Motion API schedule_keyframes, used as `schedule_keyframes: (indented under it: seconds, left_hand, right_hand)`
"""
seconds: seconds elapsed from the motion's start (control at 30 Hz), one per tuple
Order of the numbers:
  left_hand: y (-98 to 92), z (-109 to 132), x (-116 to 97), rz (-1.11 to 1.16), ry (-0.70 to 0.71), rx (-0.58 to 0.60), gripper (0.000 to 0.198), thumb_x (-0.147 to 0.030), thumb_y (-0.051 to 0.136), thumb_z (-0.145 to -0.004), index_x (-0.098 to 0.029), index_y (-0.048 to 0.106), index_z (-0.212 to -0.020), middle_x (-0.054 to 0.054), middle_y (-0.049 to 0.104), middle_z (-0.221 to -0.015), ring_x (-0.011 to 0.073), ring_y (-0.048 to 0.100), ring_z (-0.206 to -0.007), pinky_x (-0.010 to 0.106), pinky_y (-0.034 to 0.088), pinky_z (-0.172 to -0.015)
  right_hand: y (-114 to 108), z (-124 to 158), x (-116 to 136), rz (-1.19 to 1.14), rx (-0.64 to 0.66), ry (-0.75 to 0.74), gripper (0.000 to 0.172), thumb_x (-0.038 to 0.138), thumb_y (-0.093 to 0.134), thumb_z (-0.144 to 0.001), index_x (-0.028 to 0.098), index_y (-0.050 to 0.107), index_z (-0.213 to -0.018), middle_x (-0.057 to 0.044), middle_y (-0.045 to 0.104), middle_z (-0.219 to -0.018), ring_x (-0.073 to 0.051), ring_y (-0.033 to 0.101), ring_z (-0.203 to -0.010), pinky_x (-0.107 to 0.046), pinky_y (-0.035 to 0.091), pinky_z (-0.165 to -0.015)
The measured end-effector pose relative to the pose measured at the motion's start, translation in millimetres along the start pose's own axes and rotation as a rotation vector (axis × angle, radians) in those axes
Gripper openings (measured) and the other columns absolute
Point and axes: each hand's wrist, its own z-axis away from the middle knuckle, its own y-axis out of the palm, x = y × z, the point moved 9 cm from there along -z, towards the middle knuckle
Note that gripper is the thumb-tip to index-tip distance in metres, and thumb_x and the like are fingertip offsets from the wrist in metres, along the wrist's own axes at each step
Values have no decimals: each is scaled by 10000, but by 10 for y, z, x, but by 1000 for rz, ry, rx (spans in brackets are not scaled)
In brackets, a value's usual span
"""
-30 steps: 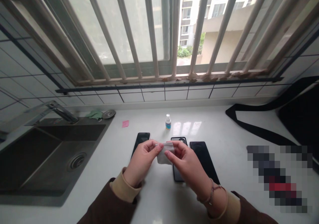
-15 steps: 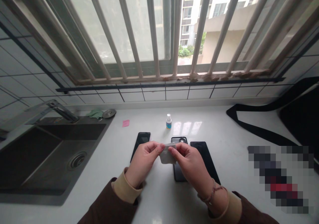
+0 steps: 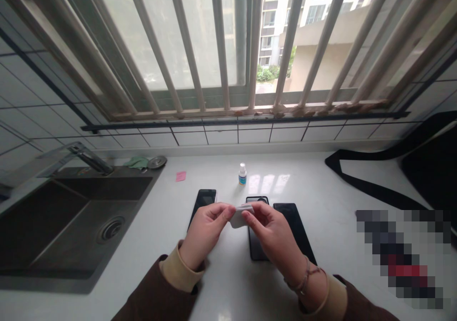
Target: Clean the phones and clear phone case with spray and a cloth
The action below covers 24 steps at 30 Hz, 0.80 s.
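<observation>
Both hands meet above the counter (image 3: 342, 187) and pinch a small white cloth (image 3: 238, 218) between them. The left hand (image 3: 205, 230) is curled, its thumb and forefinger closed on the cloth's left edge; the right hand (image 3: 273, 235) is curled the same way, its thumb and fingertips closed on the cloth's right and upper edge. The cloth is bunched small, held clear of the counter, with only a bit of it showing between the two sets of fingers. Under and beyond the hands three dark phones lie flat in a row. The left phone (image 3: 204, 201) shows just past the left hand's knuckles, partly covered by that hand. The middle phone (image 3: 257, 249) lies under the right hand and the cloth, its top end showing beyond the fingertips and its lower end below the palm. The right phone (image 3: 293, 230) lies just beside the right hand, on its outer side, close to the middle phone. Straight beyond the cloth, farther off than the phones, stands a small bottle (image 3: 242, 174) with a white cap and a blue label. Beyond the left hand and off to its outer side lies a pink slip (image 3: 180, 176), and farther that way is the sink (image 3: 71, 225) with its tap (image 3: 89, 158). A string bracelet (image 3: 303, 278) circles the right wrist.
</observation>
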Motion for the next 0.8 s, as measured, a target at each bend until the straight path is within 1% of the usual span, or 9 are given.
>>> schedule_keyframes:
  seconds: [0.1, 0.17, 0.27, 0.33, 0.4, 0.43, 0.5, 0.57, 0.8]
  left_hand:
    - [-22, 12, -18, -56, 19, -17, 428, -552, 674, -987, -155, 811, -904, 71, 768, -888, 220, 653, -847, 296, 495, -772]
    - [-51, 21, -28, -80, 35, -47, 434, -553, 660, -996, -155, 806, -904, 60, 752, -868, 208, 631, -824, 287, 477, -747]
    - [-72, 26, -22, -84, 43, -73, 451, -555, 634, -1013, -152, 794, -886, 49, 728, -830, 188, 604, -783, 277, 460, -712]
    - [-44, 20, 3, -40, 26, -52, 431, -552, 650, -1005, -153, 801, -942, 53, 742, -857, 186, 621, -793, 272, 473, -716]
    - [-3, 10, 34, 51, -3, -23, 390, -533, 739, -951, -161, 803, -1052, 65, 771, -924, 196, 659, -834, 275, 504, -746]
    - [16, 7, 48, 90, -16, -13, 387, -517, 787, -916, -161, 802, -1068, 71, 780, -943, 200, 673, -846, 278, 517, -757]
    - [40, 2, 62, 125, -33, -6, 362, -491, 842, -869, -152, 804, -988, 72, 780, -900, 193, 676, -815, 274, 523, -740]
    - [47, 2, 63, 112, -36, -8, 351, -491, 835, -874, -143, 792, -869, 67, 764, -829, 180, 660, -766, 268, 511, -711]
    - [26, 24, 3, 16, 9, -10, 370, -513, 744, -949, -158, 823, -877, 74, 786, -858, 208, 678, -806, 295, 521, -758]
  right_hand:
    - [-51, 3, 51, 56, -36, -60, 341, 532, 695, -994, 200, 761, -951, -73, 730, -928, -231, 693, -875, -350, 578, -809]
    - [-67, 8, 59, 48, -41, -67, 334, 524, 684, -1005, 203, 769, -964, -72, 728, -929, -229, 687, -870, -345, 572, -797]
    - [-63, 11, 26, 20, -28, -29, 338, 527, 678, -1008, 208, 785, -1039, -77, 749, -945, -242, 703, -885, -348, 573, -787]
    - [-60, 12, 16, 20, -27, -19, 348, 532, 678, -1007, 209, 791, -1067, -78, 763, -955, -250, 713, -895, -356, 577, -801]
    - [-45, 15, 27, 45, -17, -31, 345, 528, 675, -1010, 209, 795, -1066, -78, 774, -966, -249, 718, -896, -360, 576, -816]
    - [-34, 19, 37, 67, -10, -40, 339, 523, 672, -1012, 210, 796, -1055, -76, 776, -961, -245, 717, -889, -355, 573, -810]
    - [-15, 28, 60, 124, 4, -57, 325, 513, 666, -1019, 215, 795, -1018, -69, 777, -938, -235, 709, -866, -339, 561, -784]
    - [-13, 36, 84, 175, 2, -71, 319, 506, 658, -1025, 218, 789, -983, -64, 776, -912, -228, 699, -844, -327, 549, -761]
    - [-56, 35, 131, 226, -31, -90, 363, 523, 630, -1034, 213, 777, -916, -58, 760, -852, -219, 679, -793, -321, 529, -719]
